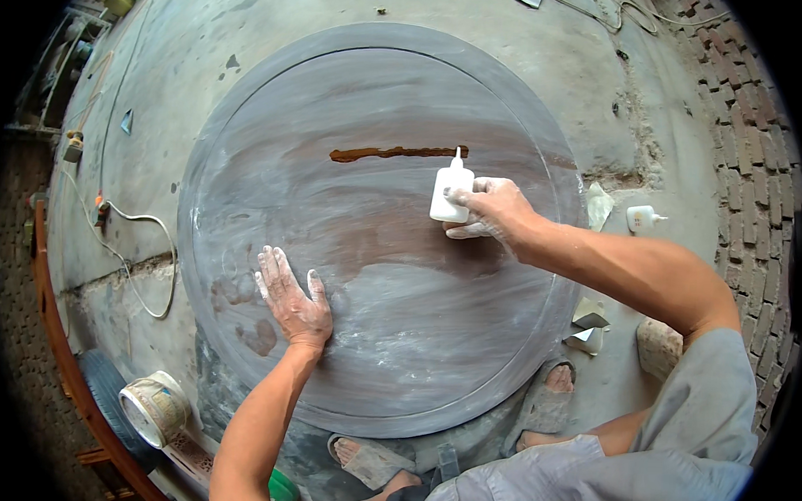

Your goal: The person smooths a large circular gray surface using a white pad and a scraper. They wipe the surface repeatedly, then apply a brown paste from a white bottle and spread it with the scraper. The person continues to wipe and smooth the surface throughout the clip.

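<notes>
Head view. My right hand [495, 210] closes around a small white squeeze bottle [451, 192], right of centre in the frame, its nozzle tipped toward the upper edge and meeting the right end of a dark brown, wet-looking crack line [391, 152] in the upper middle. The bottle looks light and thin-walled, soft enough to give under the fingers; I judge the best hold to be around its flat sides, low on the body, so that a squeeze meters the flow. Dust on my fingers may make it slippery.

My left hand [292, 295] lies flat, fingers spread, palm down on the round tabletop [388, 356], left of centre. The tabletop fills the middle of the frame; it appears stiff, heavy and dust-coated, with a raised rim band, and is best braced from above rather than lifted.

A second white bottle [642, 218] lies on the concrete floor [250, 33] at right. A tape roll [153, 408] sits at lower left.
</notes>
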Available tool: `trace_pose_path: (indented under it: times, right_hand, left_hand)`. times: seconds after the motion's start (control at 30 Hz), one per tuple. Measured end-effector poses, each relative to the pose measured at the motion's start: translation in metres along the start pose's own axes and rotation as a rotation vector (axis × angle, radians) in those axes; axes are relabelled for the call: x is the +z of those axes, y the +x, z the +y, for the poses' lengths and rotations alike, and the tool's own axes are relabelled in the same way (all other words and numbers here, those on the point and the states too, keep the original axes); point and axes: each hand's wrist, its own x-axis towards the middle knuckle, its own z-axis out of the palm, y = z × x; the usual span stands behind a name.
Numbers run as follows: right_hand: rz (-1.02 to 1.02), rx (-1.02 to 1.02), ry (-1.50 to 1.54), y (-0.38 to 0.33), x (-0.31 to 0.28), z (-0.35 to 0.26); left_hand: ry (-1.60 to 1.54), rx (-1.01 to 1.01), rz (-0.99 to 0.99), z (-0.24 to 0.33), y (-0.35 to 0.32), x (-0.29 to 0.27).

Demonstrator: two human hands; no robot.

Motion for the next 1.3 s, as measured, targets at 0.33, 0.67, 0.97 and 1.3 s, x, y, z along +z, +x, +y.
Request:
trace_pose_path:
  times: [0.33,0.67,0.97,1.3]
  right_hand:
    - [-0.023,-0.042,-0.035,-0.008,-0.020,0.003]
    - [-0.063,0.020,0.134,-0.004,-0.015,-0.004]
    - [-0.003,0.020,0.142,-0.012,-0.037,0.001]
    - [-0.040,0.002,0.193,-0.005,-0.035,0.001]
  left_hand:
    - [-0.009,-0.009,-0.025,-0.001,-0.001,0.000]
    - [-0.008,-0.011,-0.032,-0.001,-0.002,-0.001]
    - [-0.008,-0.003,-0.025,-0.001,0.000,0.000]
    - [0.012,0.000,-0.027,-0.003,-0.002,0.001]
